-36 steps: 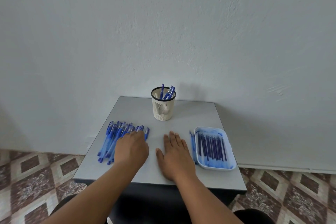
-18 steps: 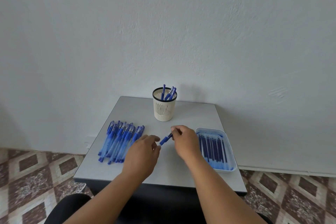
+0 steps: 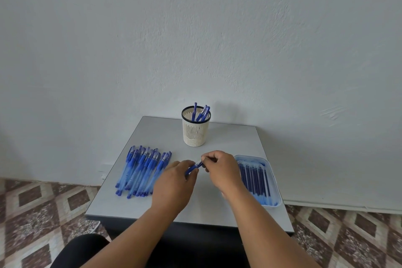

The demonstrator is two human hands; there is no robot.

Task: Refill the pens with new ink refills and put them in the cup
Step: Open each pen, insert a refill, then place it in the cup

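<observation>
While both hands, left hand (image 3: 174, 183), right hand (image 3: 219, 169), pinch one pen (image 3: 194, 167), cap seemingly on.

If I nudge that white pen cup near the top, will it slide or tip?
The pen cup looks tall, narrow and slotted, so probably light and apt to tip. The pens leaning right inside may pull it that way. The gray table looks smooth, so a low push likely slides it.

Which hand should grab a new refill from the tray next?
Probably the right hand. It sits right beside the tray of refills, while the left hand is on the far side and already grips the pen barrel.
</observation>
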